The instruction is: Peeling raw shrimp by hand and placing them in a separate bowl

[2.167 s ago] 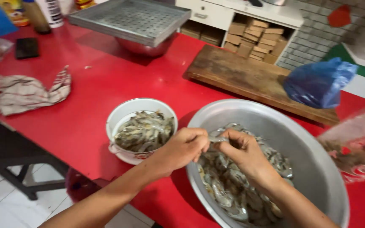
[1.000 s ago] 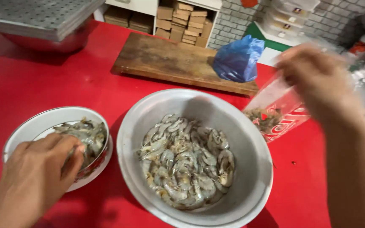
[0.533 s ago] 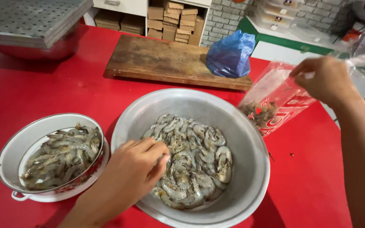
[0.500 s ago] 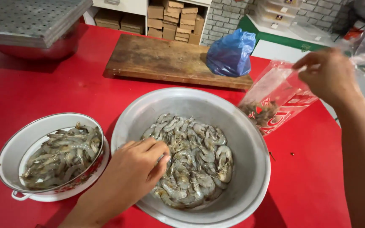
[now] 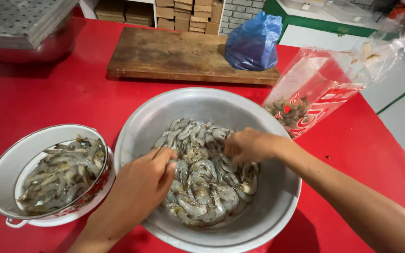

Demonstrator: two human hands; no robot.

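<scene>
Both hands [image 5: 191,164] in shrimp basin [image 5: 277,215], perhaps gripping; white bowl [image 5: 5,164] alongside

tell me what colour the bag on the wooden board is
Blue: the crumpled plastic bag on the wooden cutting board shows best in the head view.

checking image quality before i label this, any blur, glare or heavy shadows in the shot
Head view: mostly sharp; soft glare on the metal basin rim, dark shadows under the left hand and right hand, clear bag at top right slightly smeared.
</scene>
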